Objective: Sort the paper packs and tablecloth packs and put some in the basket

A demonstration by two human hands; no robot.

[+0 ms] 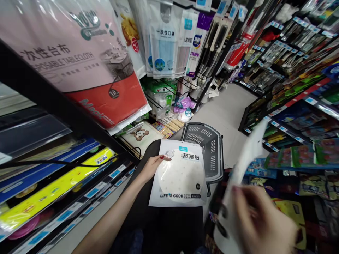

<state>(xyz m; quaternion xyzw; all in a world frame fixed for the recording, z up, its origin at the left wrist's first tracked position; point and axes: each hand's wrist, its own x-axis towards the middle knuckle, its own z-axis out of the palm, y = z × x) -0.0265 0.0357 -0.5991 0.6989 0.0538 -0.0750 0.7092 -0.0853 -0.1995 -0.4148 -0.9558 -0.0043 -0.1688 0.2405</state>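
Note:
My left hand point(153, 167) pinches the left edge of a flat white packet of steamer paper point(181, 180), thumb on its front. Printed on the packet are "LIFE IS GOOD" and a see-through round window with pale dotted sheets inside. It lies over my dark-clothed legs. Off to the right, my right hand point(261, 218) is smeared by motion but closed around a thin white packet point(233, 187) seen nearly edge-on. Dark print shows near its lower end; what it contains cannot be made out. Just beyond the steamer paper stands a grey shopping basket point(219, 155) on the floor.
Close at upper left hangs a pink and red disposable tablecloth pack point(106, 88). Past it hang disposable mask packs point(162, 46) on a rack with a black post point(222, 56). Shelves with packaged goods point(299, 151) line the right side. Grey aisle floor point(230, 109) runs between.

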